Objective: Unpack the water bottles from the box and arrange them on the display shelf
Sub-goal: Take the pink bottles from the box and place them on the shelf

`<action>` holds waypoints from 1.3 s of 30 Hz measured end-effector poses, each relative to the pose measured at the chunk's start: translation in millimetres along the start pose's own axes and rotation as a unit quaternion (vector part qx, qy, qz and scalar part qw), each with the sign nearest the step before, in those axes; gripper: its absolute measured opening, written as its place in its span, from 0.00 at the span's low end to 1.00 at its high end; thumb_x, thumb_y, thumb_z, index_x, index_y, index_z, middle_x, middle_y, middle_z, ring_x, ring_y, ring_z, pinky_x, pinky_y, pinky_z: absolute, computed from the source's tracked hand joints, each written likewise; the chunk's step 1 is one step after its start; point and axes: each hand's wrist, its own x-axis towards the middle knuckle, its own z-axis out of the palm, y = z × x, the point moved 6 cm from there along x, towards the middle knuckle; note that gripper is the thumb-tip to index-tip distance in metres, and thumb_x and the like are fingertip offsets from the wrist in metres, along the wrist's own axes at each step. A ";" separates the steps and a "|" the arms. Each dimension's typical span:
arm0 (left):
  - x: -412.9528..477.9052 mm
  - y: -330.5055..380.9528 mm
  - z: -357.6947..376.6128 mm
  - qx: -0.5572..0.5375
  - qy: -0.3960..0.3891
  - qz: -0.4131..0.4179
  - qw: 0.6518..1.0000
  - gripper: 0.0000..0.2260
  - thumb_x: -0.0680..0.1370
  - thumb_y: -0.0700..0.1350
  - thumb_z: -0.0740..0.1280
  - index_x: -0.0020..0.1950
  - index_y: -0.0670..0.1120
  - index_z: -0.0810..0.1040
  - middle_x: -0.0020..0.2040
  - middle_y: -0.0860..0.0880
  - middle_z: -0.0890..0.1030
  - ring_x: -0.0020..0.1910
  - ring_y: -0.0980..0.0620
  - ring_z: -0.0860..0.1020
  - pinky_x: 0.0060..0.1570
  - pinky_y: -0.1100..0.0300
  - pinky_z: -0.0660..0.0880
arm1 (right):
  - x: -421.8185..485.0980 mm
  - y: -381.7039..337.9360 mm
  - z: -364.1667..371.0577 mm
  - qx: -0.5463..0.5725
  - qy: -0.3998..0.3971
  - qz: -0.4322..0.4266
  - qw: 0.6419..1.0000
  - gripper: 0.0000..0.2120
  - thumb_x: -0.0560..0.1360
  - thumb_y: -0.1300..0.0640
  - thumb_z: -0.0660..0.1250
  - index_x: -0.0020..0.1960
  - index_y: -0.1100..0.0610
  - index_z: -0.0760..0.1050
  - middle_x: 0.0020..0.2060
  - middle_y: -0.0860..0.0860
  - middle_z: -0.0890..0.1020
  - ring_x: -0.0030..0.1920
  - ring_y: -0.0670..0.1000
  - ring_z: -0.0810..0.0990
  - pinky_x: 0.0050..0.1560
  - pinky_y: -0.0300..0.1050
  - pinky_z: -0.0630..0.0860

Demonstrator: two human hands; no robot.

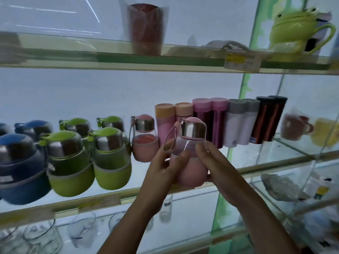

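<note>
Gripping from both sides, left hand (161, 164) and right hand (216, 162) curl round small clear glass bottle with pink sleeve and steel cap (189, 158), centre frame, above glass shelf edge (256, 167).

On my feed I see two bare forearms (128, 222), uncovered as far down as the view reaches; the left hand (161, 169) and right hand (218, 162) are bare too, with slender fingers (202, 153).

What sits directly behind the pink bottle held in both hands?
Tall pink flasks and magenta flasks stand on the shelf behind the held pink bottle, which hides parts of them.
</note>
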 end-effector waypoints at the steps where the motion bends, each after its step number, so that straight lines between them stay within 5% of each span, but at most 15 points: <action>1: 0.8 3.0 -7.4 0.010 0.009 0.004 1.000 0.14 0.79 0.48 0.70 0.66 0.55 0.79 0.58 0.50 0.85 0.57 0.48 0.84 0.48 0.51 0.82 | 5.8 0.9 5.3 0.003 -0.006 -0.001 1.000 0.22 0.75 0.39 0.62 0.65 0.47 0.78 0.57 0.45 0.86 0.58 0.46 0.85 0.50 0.47 0.83; 8: 3.9 16.2 -44.1 0.076 0.053 0.017 0.996 0.15 0.80 0.48 0.69 0.67 0.54 0.77 0.59 0.51 0.85 0.58 0.50 0.83 0.53 0.49 0.82 | 34.3 8.8 35.9 0.008 -0.050 -0.017 0.999 0.21 0.76 0.39 0.63 0.65 0.47 0.78 0.60 0.45 0.85 0.59 0.46 0.85 0.53 0.48 0.84; 13: -0.9 14.0 -59.7 0.104 0.082 0.004 0.991 0.15 0.76 0.54 0.70 0.63 0.59 0.78 0.55 0.52 0.84 0.52 0.54 0.84 0.42 0.47 0.84 | 48.6 17.4 51.0 -0.024 -0.076 -0.025 0.996 0.22 0.77 0.35 0.64 0.67 0.42 0.76 0.63 0.42 0.83 0.64 0.46 0.81 0.65 0.59 0.79; 16: -2.4 7.1 -65.5 0.126 0.094 -0.007 0.987 0.11 0.81 0.49 0.67 0.63 0.60 0.76 0.53 0.55 0.84 0.48 0.55 0.83 0.42 0.44 0.83 | 53.9 27.5 58.6 -0.024 -0.091 -0.025 0.995 0.25 0.75 0.32 0.65 0.68 0.40 0.75 0.64 0.41 0.82 0.67 0.46 0.80 0.68 0.61 0.76; 22: 2.6 -2.1 -70.3 0.204 0.123 0.014 0.971 0.12 0.84 0.46 0.63 0.62 0.64 0.72 0.57 0.49 0.80 0.47 0.48 0.83 0.40 0.43 0.83 | 60.2 36.3 63.3 -0.051 -0.097 -0.032 0.993 0.22 0.79 0.40 0.63 0.71 0.42 0.73 0.65 0.41 0.81 0.67 0.42 0.78 0.71 0.56 0.74; 28: 1.4 -13.5 -74.9 0.306 0.165 0.042 0.937 0.14 0.79 0.62 0.58 0.59 0.57 0.72 0.51 0.51 0.80 0.46 0.47 0.82 0.46 0.40 0.81 | 61.8 44.9 65.0 -0.097 -0.105 -0.022 0.990 0.26 0.80 0.40 0.62 0.76 0.39 0.63 0.66 0.36 0.79 0.64 0.33 0.77 0.71 0.44 0.72; 30: -0.3 -12.0 -72.2 0.346 0.174 0.077 0.919 0.10 0.82 0.57 0.58 0.60 0.56 0.73 0.50 0.54 0.78 0.46 0.49 0.80 0.47 0.46 0.79 | 62.3 44.7 67.7 -0.116 -0.107 -0.024 0.987 0.25 0.82 0.43 0.61 0.77 0.40 0.60 0.66 0.35 0.77 0.62 0.29 0.76 0.67 0.34 0.72; 33: -6.3 -9.0 -66.8 0.399 0.201 0.113 0.887 0.05 0.84 0.48 0.60 0.59 0.51 0.73 0.47 0.56 0.75 0.47 0.54 0.76 0.46 0.58 0.72 | 63.4 44.8 67.9 -0.124 -0.107 -0.029 0.986 0.31 0.77 0.37 0.61 0.78 0.39 0.59 0.69 0.36 0.76 0.66 0.34 0.75 0.71 0.40 0.70; 39: -18.1 -7.8 -62.4 0.426 0.196 0.108 0.877 0.22 0.84 0.48 0.62 0.78 0.51 0.65 0.65 0.53 0.76 0.60 0.57 0.76 0.54 0.56 0.79 | 62.7 41.0 67.8 -0.130 -0.094 -0.047 0.986 0.31 0.78 0.32 0.62 0.78 0.36 0.62 0.73 0.40 0.73 0.73 0.40 0.71 0.77 0.49 0.67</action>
